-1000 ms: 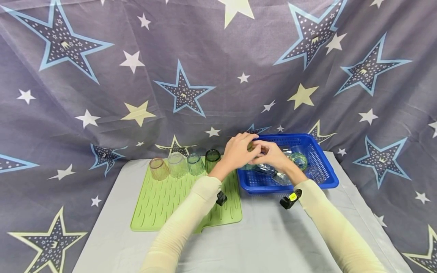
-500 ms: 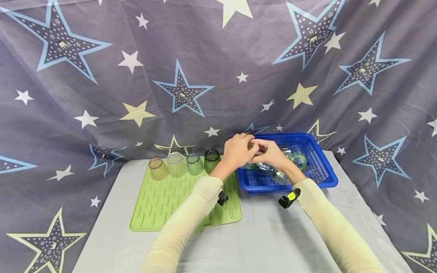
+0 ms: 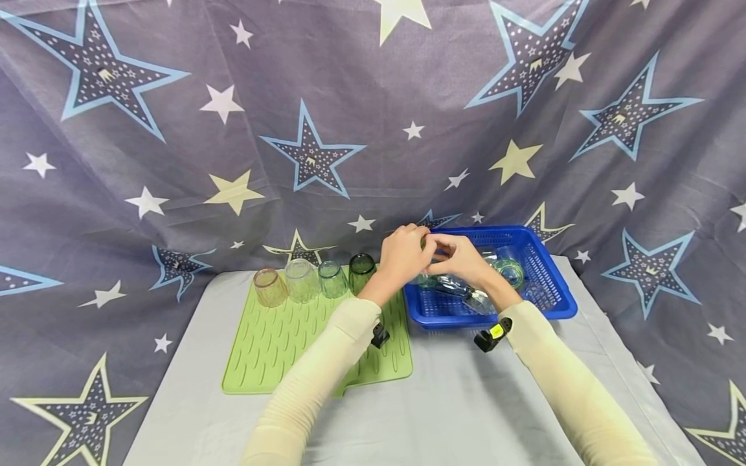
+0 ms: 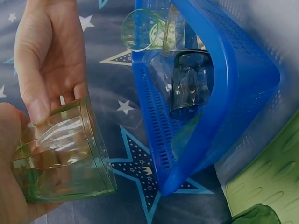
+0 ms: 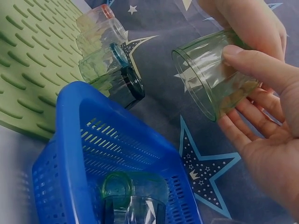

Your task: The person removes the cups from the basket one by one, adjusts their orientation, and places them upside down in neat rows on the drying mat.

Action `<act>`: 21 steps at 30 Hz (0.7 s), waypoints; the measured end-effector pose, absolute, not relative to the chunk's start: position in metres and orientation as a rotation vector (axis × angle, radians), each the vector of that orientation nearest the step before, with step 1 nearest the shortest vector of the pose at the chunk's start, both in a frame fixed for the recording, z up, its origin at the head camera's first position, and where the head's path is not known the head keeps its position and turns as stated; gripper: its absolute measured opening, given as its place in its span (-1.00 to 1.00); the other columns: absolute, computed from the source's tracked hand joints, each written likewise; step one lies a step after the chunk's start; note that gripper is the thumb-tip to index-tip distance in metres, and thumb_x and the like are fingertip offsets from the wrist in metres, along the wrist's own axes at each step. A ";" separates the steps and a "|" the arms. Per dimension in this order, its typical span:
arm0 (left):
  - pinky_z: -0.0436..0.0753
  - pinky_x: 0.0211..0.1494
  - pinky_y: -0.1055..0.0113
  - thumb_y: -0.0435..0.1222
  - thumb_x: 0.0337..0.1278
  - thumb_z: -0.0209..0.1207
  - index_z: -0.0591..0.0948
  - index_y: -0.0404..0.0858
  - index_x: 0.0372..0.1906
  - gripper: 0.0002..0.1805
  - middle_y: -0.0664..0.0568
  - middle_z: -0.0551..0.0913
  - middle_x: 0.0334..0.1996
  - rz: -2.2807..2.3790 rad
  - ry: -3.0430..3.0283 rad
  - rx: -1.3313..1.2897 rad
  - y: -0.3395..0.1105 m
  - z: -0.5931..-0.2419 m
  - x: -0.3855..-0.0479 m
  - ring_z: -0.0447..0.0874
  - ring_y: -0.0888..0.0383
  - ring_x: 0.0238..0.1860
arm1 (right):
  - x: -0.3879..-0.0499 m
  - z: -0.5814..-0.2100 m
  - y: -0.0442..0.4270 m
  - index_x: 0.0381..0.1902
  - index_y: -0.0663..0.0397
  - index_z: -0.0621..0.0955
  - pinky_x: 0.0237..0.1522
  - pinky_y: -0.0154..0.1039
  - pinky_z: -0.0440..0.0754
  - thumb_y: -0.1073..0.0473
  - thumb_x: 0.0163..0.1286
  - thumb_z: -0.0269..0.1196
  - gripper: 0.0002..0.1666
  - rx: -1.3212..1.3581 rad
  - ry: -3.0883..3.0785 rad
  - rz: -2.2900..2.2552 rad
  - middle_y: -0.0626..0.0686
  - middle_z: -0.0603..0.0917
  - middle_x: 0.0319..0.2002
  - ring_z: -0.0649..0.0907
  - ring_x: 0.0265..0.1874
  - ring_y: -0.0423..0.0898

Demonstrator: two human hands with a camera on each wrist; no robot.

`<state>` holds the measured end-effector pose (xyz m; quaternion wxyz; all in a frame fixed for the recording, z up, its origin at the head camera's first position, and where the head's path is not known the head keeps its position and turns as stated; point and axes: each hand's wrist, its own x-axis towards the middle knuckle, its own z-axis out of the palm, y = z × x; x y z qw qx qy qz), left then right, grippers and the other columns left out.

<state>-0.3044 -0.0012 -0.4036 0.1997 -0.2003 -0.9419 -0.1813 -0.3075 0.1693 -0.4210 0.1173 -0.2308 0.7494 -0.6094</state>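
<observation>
My left hand (image 3: 402,255) and right hand (image 3: 463,259) meet above the left end of the blue basket (image 3: 562,291). Between them is a pale green glass (image 5: 205,74), tilted on its side, its wide mouth facing away from the palms. In the right wrist view, the right thumb (image 5: 261,65) presses the glass's side while the fingers curl beneath. The left hand (image 4: 11,177) grips the base end in the left wrist view. Most of this glass is hidden by the hands in the head view.
Several glasses lie in the basket, among them a dark one (image 4: 191,84) and a green one (image 3: 509,274). On the green drying mat (image 3: 274,349) an amber glass (image 3: 271,288), a clear one (image 3: 302,281), a teal one (image 3: 333,280) and a dark green one (image 3: 362,272) stand upside down.
The left fingers have drawn back slightly to the left along the glass. Both hands otherwise keep their place over the basket's left end. Glasses on the mat have not moved.
</observation>
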 end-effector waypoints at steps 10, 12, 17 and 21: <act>0.76 -0.28 0.10 -0.15 0.40 -0.01 0.77 -0.24 -0.10 -0.62 -0.06 0.74 -0.31 -0.489 -2.556 -0.580 -0.005 -0.403 -0.305 0.74 0.00 -0.30 | -0.306 -0.419 0.167 0.48 0.22 0.38 0.23 -0.21 0.64 0.48 0.22 0.39 -0.14 -0.673 2.189 -1.792 0.24 0.40 0.47 0.48 0.41 0.23; 0.76 -0.29 0.10 -0.16 0.40 -0.01 0.77 -0.25 -0.13 -0.63 -0.06 0.73 -0.34 -0.492 -2.548 -0.582 -0.006 -0.402 -0.305 0.73 0.00 -0.32 | -0.306 -0.418 0.166 0.49 0.21 0.38 0.20 -0.21 0.66 0.47 0.23 0.39 -0.14 -0.676 2.190 -1.788 0.24 0.40 0.48 0.48 0.41 0.24; 0.76 -0.29 0.08 -0.18 0.41 -0.01 0.78 -0.28 -0.13 -0.62 -0.09 0.75 -0.34 -0.496 -2.527 -0.585 -0.008 -0.400 -0.304 0.75 -0.03 -0.32 | -0.306 -0.418 0.165 0.47 0.19 0.41 0.16 -0.23 0.68 0.44 0.22 0.41 -0.15 -0.687 2.201 -1.782 0.22 0.42 0.47 0.49 0.40 0.22; 0.76 -0.29 0.09 -0.19 0.40 0.00 0.78 -0.30 -0.11 -0.62 -0.12 0.77 -0.31 -0.509 -2.504 -0.587 -0.011 -0.399 -0.304 0.76 -0.04 -0.32 | -0.308 -0.418 0.165 0.45 0.22 0.43 0.17 -0.19 0.69 0.45 0.24 0.40 -0.19 -0.749 2.207 -1.779 0.26 0.46 0.43 0.52 0.37 0.21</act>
